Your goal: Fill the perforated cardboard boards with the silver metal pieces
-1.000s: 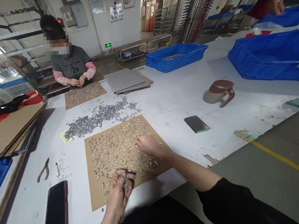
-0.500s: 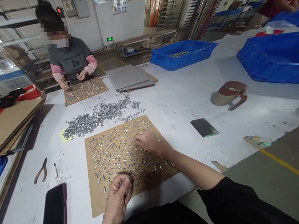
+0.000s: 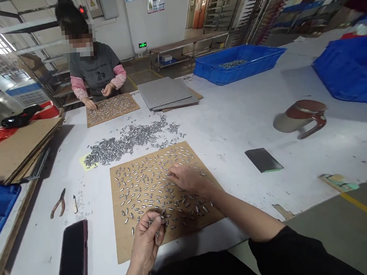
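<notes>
A brown cardboard sheet lies in front of me, covered with small silver spindle-shaped metal pieces set apart in rough rows. Over its near edge, my left hand is closed, thumb against fingers, with a small metal piece seeming to show at the fingertips. My right hand reaches onto the middle of the sheet, its fingers pinched together close to the surface. Whatever is between those fingertips is hidden. Beyond the sheet's far edge spreads a loose pile of the same pieces.
Pliers, a small knife and a phone lie at left. A dark block and a lidded mug are at right. Farther back are grey sheets and a blue bin. A co-worker handles another filled sheet.
The camera has turned slightly, so the table's contents sit farther right in view. Both hands keep nearly the same pinched poses over the sheet, with only slight finger movement.
</notes>
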A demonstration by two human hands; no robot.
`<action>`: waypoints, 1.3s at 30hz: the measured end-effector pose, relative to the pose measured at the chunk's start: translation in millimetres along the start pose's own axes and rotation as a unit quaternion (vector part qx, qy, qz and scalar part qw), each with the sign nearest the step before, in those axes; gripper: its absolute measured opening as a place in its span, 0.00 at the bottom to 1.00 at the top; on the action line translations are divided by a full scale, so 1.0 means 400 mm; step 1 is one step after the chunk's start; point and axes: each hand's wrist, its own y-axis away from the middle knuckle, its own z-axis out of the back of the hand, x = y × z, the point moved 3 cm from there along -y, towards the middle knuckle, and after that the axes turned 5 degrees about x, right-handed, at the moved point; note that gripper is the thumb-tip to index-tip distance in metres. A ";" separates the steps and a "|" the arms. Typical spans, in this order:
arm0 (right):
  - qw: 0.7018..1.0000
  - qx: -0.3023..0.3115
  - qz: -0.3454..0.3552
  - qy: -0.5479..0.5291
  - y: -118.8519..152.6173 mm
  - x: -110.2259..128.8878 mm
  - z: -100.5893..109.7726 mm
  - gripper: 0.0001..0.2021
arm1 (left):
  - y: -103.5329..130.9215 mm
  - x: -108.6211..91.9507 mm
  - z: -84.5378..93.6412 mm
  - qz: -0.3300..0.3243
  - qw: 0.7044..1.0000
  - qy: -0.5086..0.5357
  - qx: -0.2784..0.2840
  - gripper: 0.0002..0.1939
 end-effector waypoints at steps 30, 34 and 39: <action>0.976 0.074 0.117 0.171 -0.139 0.048 -0.070 0.12 | -0.014 0.022 0.036 -0.018 0.997 0.070 -0.001 0.17; 0.978 0.074 0.132 0.145 -0.146 0.044 -0.083 0.12 | -0.021 0.022 0.033 -0.017 0.997 0.069 0.000 0.17; 0.990 0.043 0.122 0.060 -0.109 0.056 -0.031 0.14 | -0.019 0.021 0.034 -0.026 0.998 0.061 0.002 0.17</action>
